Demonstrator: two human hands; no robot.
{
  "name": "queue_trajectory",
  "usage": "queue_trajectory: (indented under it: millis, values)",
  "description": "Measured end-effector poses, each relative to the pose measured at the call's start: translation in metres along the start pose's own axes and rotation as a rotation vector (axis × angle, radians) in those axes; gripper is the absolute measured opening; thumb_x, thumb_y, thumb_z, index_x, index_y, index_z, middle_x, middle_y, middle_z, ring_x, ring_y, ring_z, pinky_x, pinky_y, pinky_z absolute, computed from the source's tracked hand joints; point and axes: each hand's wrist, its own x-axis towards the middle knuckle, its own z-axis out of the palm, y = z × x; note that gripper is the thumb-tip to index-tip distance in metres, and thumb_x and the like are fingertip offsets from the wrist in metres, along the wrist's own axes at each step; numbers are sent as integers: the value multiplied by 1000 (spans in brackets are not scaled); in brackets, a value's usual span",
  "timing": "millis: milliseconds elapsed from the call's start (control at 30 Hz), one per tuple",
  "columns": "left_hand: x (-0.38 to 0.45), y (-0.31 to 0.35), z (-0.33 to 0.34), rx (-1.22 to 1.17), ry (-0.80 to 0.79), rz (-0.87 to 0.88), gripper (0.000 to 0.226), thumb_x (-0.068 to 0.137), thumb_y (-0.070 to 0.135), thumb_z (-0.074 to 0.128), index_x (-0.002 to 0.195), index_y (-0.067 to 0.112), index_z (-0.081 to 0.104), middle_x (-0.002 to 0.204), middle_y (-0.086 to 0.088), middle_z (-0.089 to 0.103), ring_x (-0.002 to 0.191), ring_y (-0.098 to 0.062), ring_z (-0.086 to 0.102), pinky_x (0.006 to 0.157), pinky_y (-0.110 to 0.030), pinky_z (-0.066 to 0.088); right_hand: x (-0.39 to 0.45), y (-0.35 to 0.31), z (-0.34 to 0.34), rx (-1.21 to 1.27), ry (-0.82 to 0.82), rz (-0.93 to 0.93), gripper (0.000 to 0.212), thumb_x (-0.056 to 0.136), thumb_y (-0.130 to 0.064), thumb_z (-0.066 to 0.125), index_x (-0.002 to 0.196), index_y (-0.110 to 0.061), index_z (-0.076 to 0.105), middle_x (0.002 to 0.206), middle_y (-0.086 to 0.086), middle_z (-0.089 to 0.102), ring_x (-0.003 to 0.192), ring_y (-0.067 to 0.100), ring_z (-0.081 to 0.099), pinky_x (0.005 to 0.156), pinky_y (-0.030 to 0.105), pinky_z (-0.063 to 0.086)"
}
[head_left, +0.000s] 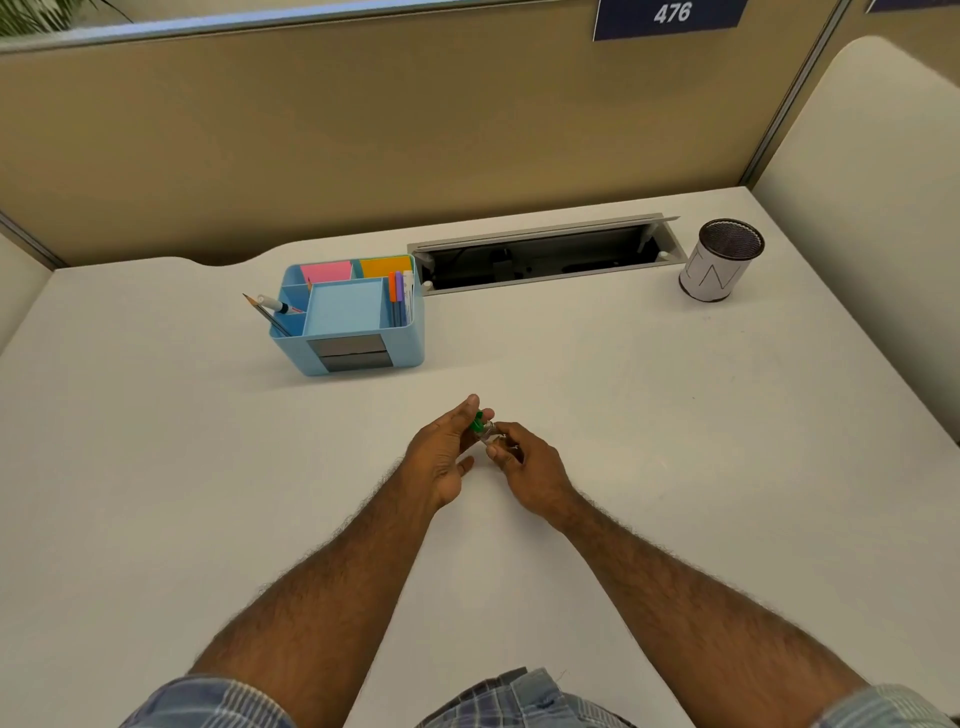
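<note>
I have both hands meeting over the middle of the desk (649, 415), a little nearer to me than the blue organizer (363, 353). Between them is a small item with a green end and a clear body (480, 423); I cannot tell what it is. It is held above the desk top.

My right hand (524, 465) has its fingers curled in and pinches the clear end from the right. My left hand (441, 452) is fairly wide: its fingers run nearly straight, and the green end rests against them. Its thumb sits lower, apart from the item.

The organizer stands on the far left part of the desk. It holds pink sticky notes (325, 271) and orange sticky notes (385, 266) in its far compartments. A pencil (265, 313) and a white marker (272, 303) lean out of its left compartment, and a few pens (397, 296) stand in the right one. To the right of it, an open cable slot (545, 257) is set into the desk. Further right, well apart from my hands, stands a mesh cup (719, 262) wrapped in white paper. A sign reading 476 (671, 14) hangs on the partition behind.
</note>
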Motion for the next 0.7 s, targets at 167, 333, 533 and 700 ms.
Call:
queue_trajectory:
  millis: [167, 333, 533, 700]
  values:
    - [3, 4, 1, -110, -31, -51, 23, 83, 39, 68, 96, 21, 66, 99, 0, 74, 99, -13, 65, 104, -41, 29, 2, 1, -5, 2, -3, 33, 37, 90, -12, 59, 127, -19, 55, 118, -1, 66, 102, 11, 58, 92, 23, 45]
    - [8, 15, 0, -117, 46, -89, 19, 88, 42, 61, 93, 23, 61, 114, -3, 68, 105, -14, 60, 102, -33, 29, 6, 3, -14, 70, 27, 81, 37, 92, -16, 57, 128, -22, 54, 120, -5, 62, 106, 10, 56, 93, 25, 44]
    - [16, 29, 3, -48, 131, -72, 30, 90, 42, 60, 111, 21, 60, 122, -2, 68, 102, -12, 61, 90, -29, 35, 31, 3, -44, 221, 215, 45, 45, 93, -22, 55, 137, -25, 48, 132, 3, 61, 118, 19, 59, 104, 39, 47]
    - [20, 36, 6, -6, 185, -54, 40, 94, 40, 55, 127, 18, 56, 124, -2, 67, 101, -12, 60, 70, -23, 39, 78, -1, -97, 237, 450, -17, 52, 92, -28, 53, 142, -31, 39, 120, 5, 65, 94, 18, 63, 89, 47, 53]
